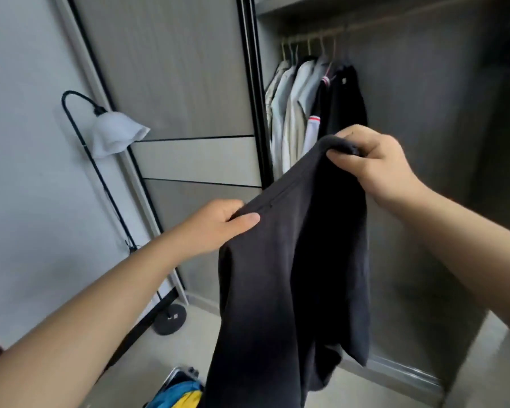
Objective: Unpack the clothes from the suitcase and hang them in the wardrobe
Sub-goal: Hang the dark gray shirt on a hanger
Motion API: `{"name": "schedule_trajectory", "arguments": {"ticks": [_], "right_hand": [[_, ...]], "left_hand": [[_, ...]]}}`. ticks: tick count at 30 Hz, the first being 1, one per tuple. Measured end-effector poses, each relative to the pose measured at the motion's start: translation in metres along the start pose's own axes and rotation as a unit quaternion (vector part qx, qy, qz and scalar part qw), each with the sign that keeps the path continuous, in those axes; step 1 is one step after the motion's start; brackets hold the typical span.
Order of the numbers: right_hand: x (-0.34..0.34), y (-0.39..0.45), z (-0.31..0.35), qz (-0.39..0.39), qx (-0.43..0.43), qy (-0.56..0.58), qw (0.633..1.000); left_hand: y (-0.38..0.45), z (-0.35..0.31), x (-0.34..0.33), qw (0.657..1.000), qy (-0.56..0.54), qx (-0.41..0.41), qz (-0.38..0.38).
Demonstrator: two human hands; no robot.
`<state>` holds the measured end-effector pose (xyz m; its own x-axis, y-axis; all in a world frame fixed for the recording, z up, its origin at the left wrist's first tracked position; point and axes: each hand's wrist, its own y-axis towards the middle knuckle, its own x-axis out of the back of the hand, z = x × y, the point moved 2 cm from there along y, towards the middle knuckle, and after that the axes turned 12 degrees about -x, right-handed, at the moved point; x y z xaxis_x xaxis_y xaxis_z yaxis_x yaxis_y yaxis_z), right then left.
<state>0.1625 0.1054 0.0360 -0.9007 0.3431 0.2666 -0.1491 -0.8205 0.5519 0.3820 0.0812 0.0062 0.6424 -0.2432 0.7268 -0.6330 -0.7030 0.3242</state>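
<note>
A dark, nearly black garment (pixel 295 260) hangs in front of me, held up by its top edge. My left hand (pixel 215 225) pinches its left corner between thumb and fingers. My right hand (pixel 371 160) grips the right corner, higher and nearer the wardrobe. Behind it the open wardrobe (pixel 418 142) shows a rail (pixel 315 35) with several hung clothes (pixel 304 113), light shirts and dark tops. At the bottom edge a corner of the open suitcase (pixel 174 378) shows, with blue and yellow clothes (pixel 180 397) inside.
A sliding wardrobe door (pixel 171 83) stands to the left of the opening. A black floor lamp (pixel 112 128) with a white shade leans by the wall, its round base (pixel 171 319) on the floor. The right half of the wardrobe rail carries nothing.
</note>
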Motion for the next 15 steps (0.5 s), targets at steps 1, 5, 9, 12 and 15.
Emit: {"name": "schedule_trajectory", "arguments": {"ticks": [1,5,9,12,15], "right_hand": [[0.010,-0.001,0.001,0.015,-0.019,0.059,0.998],[0.093,0.006,-0.001,-0.020,-0.068,0.204,0.976],[0.165,0.023,-0.013,-0.032,-0.104,0.213,0.971],[0.227,0.044,-0.040,-0.018,-0.092,0.089,0.992],[0.274,0.055,-0.069,0.087,-0.099,-0.110,0.985]], "left_hand": [[0.008,0.002,-0.005,0.998,0.009,0.012,0.065],[0.073,-0.004,-0.037,0.926,0.256,0.020,0.276],[0.154,-0.026,-0.035,0.924,0.345,-0.030,0.163],[0.218,-0.055,-0.046,0.935,0.314,-0.086,0.144],[0.256,-0.069,-0.059,0.947,0.247,-0.080,0.188]]}}
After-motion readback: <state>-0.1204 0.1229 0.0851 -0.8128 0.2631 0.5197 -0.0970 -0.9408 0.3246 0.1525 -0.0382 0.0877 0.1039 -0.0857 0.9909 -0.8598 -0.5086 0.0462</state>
